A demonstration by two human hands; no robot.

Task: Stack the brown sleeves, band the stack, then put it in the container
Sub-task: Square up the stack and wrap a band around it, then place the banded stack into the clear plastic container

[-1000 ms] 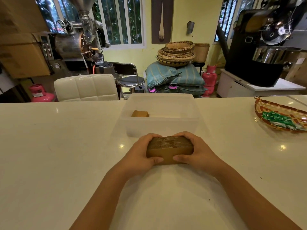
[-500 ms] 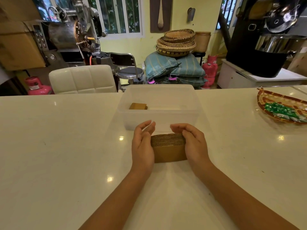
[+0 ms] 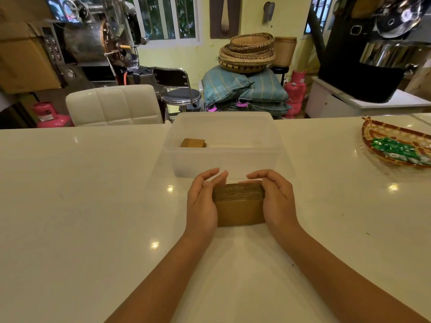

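Note:
A stack of brown cardboard sleeves [image 3: 240,206] stands on the white counter [image 3: 93,206], just in front of a clear plastic container [image 3: 224,157]. My left hand [image 3: 203,201] presses flat against the stack's left end. My right hand [image 3: 275,199] presses against its right end. The fingers of both hands are straight and slightly lifted past the stack's top. Inside the container, at its left, lies another brown sleeve bundle [image 3: 193,143]. I see no band on the stack between my hands.
A woven tray [image 3: 384,138] with green wrapped items [image 3: 396,150] sits at the counter's right edge. Behind the counter stand a white padded chair [image 3: 112,106], a metal stool [image 3: 179,94], sacks, baskets and roasting machines.
One second ago both hands gripped the stack with thumbs across its front. Now the palms press on its two ends with fingers extended. The stack stays in front of the container.

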